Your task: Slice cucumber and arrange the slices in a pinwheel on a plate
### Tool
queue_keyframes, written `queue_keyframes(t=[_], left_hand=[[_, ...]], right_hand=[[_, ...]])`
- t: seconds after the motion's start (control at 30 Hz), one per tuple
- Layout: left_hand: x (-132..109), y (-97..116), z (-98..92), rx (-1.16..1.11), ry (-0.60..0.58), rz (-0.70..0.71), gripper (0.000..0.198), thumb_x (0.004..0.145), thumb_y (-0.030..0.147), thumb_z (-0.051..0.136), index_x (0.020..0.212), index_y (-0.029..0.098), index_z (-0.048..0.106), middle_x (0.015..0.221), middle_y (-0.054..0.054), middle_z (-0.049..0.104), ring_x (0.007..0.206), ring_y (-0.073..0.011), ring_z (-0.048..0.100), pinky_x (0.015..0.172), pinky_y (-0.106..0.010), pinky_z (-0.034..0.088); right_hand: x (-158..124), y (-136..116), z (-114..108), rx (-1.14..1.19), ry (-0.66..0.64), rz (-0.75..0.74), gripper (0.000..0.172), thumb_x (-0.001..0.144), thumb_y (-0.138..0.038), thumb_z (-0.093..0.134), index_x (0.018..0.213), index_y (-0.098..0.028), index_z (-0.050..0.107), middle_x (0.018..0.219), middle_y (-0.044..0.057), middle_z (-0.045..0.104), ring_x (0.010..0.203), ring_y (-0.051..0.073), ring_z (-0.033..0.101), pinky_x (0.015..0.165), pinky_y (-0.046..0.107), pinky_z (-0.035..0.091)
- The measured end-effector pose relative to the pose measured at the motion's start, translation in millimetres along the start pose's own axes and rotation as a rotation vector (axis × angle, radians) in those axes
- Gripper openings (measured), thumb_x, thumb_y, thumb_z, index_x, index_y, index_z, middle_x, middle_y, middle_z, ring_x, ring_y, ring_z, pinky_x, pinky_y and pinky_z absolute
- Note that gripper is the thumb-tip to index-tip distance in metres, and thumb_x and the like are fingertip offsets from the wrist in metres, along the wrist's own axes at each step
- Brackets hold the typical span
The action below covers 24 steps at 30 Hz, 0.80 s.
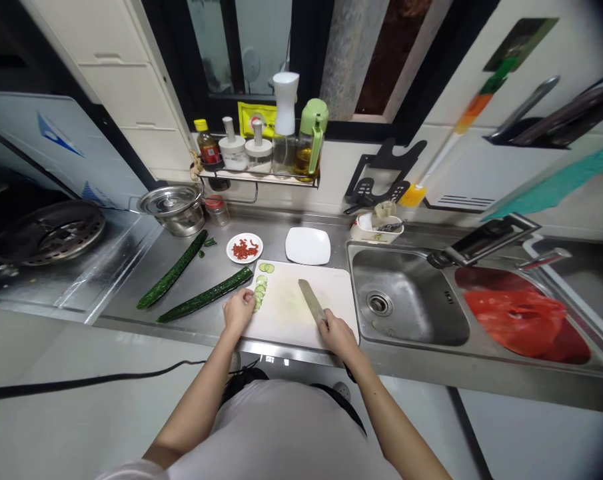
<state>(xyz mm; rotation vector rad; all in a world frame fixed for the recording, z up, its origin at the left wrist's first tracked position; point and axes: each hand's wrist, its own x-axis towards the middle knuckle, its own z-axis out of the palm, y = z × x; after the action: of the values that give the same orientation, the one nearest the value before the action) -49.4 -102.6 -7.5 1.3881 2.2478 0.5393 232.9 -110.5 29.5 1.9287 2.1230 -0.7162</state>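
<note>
My right hand (338, 333) is closed around the handle of a kitchen knife (310, 299), whose blade lies over the white cutting board (281, 327) and points away from me. Thin cucumber slices (260, 288) form an uneven row along the board's left side. At the near end of that row, my left hand (239, 311) has its fingers curled together against the slices, partly hiding them. Just left of the board, a cucumber (206, 295) rests on the steel counter with its far end close to the board. Another, whole-looking cucumber (174, 270) lies farther left.
Behind the board stand a plate of chopped red pieces (244, 249) and a white square plate (308, 246). The sink (408, 293) borders the board's right, with a red bag (516, 317) in the second basin. A steel pot (174, 210) and a condiment shelf (256, 176) are behind.
</note>
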Motion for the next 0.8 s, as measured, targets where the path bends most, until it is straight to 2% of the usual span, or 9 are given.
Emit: queue_keyframes(t=[0.17,0.27,0.37,0.67,0.8], left_hand=[[28.5,32.4,12.5,-0.018,0.028,0.144,0.031,0.082,0.026,0.054,0.110,0.020,0.065,0.096,-0.007,0.069,0.093,-0.0214,0.063,0.084,-0.028,0.041],[48.7,52.0,19.5,0.023,0.024,0.135,0.041,0.083,0.022,0.053,0.123,0.017,0.059,0.100,-0.011,0.068,0.097,-0.0241,0.062,0.086,-0.030,0.043],[64.3,65.3,24.7,0.100,0.006,0.131,0.043,0.084,0.020,0.051,0.126,0.014,0.056,0.109,-0.016,0.065,0.103,-0.0265,0.061,0.088,-0.032,0.043],[82.1,71.9,32.3,0.282,-0.038,0.133,0.031,0.088,0.018,0.044,0.112,0.012,0.063,0.113,-0.019,0.059,0.096,-0.0262,0.063,0.084,-0.032,0.045],[83.2,71.4,31.4,0.281,-0.041,0.138,0.031,0.086,0.017,0.047,0.114,0.012,0.061,0.115,-0.020,0.058,0.096,-0.0263,0.063,0.083,-0.033,0.045]], right_hand=[[1.7,0.3,2.0,-0.002,-0.013,0.006,0.027,0.097,-0.029,0.033,0.117,-0.018,0.047,0.100,0.010,0.068,0.089,0.020,0.062,0.065,0.027,0.029],[2.9,1.5,3.0,0.001,-0.014,0.000,0.026,0.098,-0.030,0.033,0.116,-0.018,0.047,0.100,0.011,0.068,0.089,0.020,0.062,0.066,0.027,0.030],[2.9,2.2,3.0,-0.006,-0.007,0.002,0.026,0.098,-0.029,0.032,0.115,-0.018,0.048,0.098,0.011,0.068,0.089,0.020,0.063,0.066,0.027,0.030],[-0.2,0.4,-0.8,-0.021,-0.011,-0.008,0.026,0.097,-0.027,0.032,0.115,-0.018,0.049,0.096,0.010,0.068,0.089,0.020,0.064,0.067,0.027,0.031],[-0.8,0.9,-0.3,-0.009,-0.015,0.012,0.028,0.096,-0.029,0.032,0.115,-0.019,0.050,0.097,0.009,0.068,0.088,0.020,0.063,0.067,0.027,0.032]])
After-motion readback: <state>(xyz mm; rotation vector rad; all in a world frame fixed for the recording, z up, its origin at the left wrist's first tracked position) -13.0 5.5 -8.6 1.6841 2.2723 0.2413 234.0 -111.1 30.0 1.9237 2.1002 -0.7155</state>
